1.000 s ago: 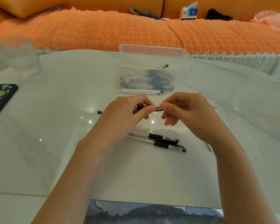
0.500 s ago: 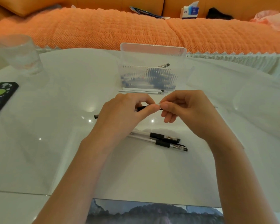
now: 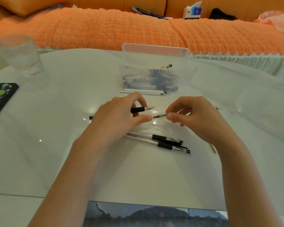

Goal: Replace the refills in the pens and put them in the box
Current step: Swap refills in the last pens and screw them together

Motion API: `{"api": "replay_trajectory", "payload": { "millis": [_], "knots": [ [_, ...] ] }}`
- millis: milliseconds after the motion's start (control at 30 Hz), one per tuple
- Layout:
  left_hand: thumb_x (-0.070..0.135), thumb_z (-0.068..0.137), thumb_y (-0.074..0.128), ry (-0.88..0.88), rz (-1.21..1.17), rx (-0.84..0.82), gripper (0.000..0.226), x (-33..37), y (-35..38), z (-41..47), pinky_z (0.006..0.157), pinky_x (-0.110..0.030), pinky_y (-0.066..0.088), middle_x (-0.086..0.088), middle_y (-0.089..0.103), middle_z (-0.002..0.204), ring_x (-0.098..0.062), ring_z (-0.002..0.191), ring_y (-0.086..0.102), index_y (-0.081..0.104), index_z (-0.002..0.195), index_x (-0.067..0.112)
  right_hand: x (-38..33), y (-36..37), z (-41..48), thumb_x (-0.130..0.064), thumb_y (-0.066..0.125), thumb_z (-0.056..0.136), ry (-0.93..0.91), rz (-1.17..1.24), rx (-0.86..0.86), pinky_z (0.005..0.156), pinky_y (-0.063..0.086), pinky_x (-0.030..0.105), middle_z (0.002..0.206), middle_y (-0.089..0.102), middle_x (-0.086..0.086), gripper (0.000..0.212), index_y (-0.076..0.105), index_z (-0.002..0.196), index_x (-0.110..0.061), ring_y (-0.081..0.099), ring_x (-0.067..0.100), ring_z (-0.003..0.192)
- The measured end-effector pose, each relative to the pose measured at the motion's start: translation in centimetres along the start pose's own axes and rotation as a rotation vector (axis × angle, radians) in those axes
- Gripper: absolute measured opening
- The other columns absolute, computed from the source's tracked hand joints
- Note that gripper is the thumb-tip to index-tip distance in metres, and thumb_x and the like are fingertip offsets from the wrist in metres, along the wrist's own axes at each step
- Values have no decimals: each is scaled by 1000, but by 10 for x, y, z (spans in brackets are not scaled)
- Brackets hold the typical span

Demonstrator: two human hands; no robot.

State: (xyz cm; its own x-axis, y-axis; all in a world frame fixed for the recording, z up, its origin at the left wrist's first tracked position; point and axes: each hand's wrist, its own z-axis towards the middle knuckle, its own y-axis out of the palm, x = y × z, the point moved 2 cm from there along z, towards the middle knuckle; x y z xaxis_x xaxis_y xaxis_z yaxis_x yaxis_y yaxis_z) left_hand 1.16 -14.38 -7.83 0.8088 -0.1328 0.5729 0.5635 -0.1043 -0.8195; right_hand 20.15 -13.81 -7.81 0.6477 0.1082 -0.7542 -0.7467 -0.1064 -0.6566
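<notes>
Two bare hands work above the middle of the white table (image 3: 39, 161). We have our left hand (image 3: 116, 115) closed around a gel pen (image 3: 142, 109), whose black grip and metal tip stick out to the right past the fingers, while its tail end shows beyond the wrist on the left. Our right hand (image 3: 197, 117) pinches a thin refill (image 3: 160, 115) between thumb and forefinger, the other fingers curled loosely; the refill's point aims left, just below the pen's tip and apart from it. Nearer our edge of the table lie two capped gel pens (image 3: 164, 143) side by side, touching, caps toward the right. Toward the far edge stands the clear ribbed plastic box (image 3: 156, 63), lid raised, with pens (image 3: 152, 81) lying inside; how many, we cannot tell. Just in front of the box rest white refills (image 3: 143, 91), close together. At the far left corner sits a glass tumbler (image 3: 16, 53), and a dark spotted phone case (image 3: 0, 95) lies at the left edge.
</notes>
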Motion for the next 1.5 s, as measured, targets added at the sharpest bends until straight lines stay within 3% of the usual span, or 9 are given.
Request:
{"api": "replay_trajectory", "payload": {
  "millis": [133, 267, 333, 533, 667, 900, 1033, 1200, 1500],
  "knots": [
    [39, 85, 65, -8, -56, 3, 22, -4, -3, 1, 65, -21, 43, 14, 64, 85, -3, 77, 57, 47, 98, 34, -1, 5, -1, -25, 74, 79, 10, -84, -60, 63, 42, 12, 81, 67, -12, 5, 70, 82, -26, 60, 5, 78],
    [32, 86, 65, 9, -106, 9, 18, -2, -2, 1, 75, -31, 52, 14, 67, 80, -5, 76, 61, 48, 91, 33, -2, 11, 0, -29, 78, 74, 32, -116, -176, 68, 47, 20, 87, 68, -6, 13, 70, 84, -30, 61, 9, 80],
    [32, 85, 67, 10, -119, 0, 17, -2, -2, 0, 76, -33, 53, 14, 68, 80, -6, 78, 63, 50, 89, 34, -4, 10, 0, -33, 78, 73, 13, -90, -123, 66, 46, 18, 88, 67, -10, 15, 70, 85, -31, 60, 7, 81],
    [33, 82, 70, 51, -119, 8, 17, 1, -1, 0, 69, -23, 45, 16, 61, 84, -2, 78, 56, 54, 87, 34, -13, 13, 1, -42, 63, 84, -58, -31, -49, 66, 39, 2, 85, 66, -19, 15, 71, 93, -32, 55, -2, 82],
    [33, 80, 71, 82, -127, 24, 15, 3, -2, 0, 67, -17, 40, 18, 60, 86, 2, 77, 53, 57, 86, 35, -18, 18, 4, -32, 65, 86, -78, -21, -55, 63, 38, 3, 81, 67, -14, 8, 72, 84, -27, 55, 0, 74],
    [35, 81, 68, 136, -154, 56, 3, 3, -5, 1, 77, -33, 49, 13, 59, 87, -8, 77, 56, 67, 83, 32, -22, 15, 4, -24, 72, 81, -116, 9, -9, 61, 37, 4, 72, 65, -13, 4, 73, 80, -21, 50, -7, 65],
    [37, 82, 66, 124, -180, 57, 11, 4, -7, 0, 72, -28, 47, 14, 59, 85, -7, 75, 57, 69, 91, 32, -21, 13, 4, -24, 74, 79, -129, 23, 14, 61, 39, 5, 73, 67, -12, 4, 73, 80, -21, 53, -4, 67],
    [30, 72, 78, 104, -170, 77, 34, 7, -8, -1, 65, -17, 42, 16, 56, 89, -5, 77, 56, 54, 96, 35, -17, 12, 5, -22, 75, 77, -117, 32, 44, 61, 39, 5, 74, 66, -11, 4, 73, 80, -24, 53, -2, 69],
    [39, 84, 63, 91, -212, 56, 10, 6, -10, -4, 60, -19, 38, 14, 65, 79, -5, 66, 60, 57, 89, 33, -15, 9, 6, -18, 77, 75, -115, 41, 81, 62, 38, 7, 79, 68, -9, 10, 71, 78, -25, 54, 1, 70]
  ]
}}
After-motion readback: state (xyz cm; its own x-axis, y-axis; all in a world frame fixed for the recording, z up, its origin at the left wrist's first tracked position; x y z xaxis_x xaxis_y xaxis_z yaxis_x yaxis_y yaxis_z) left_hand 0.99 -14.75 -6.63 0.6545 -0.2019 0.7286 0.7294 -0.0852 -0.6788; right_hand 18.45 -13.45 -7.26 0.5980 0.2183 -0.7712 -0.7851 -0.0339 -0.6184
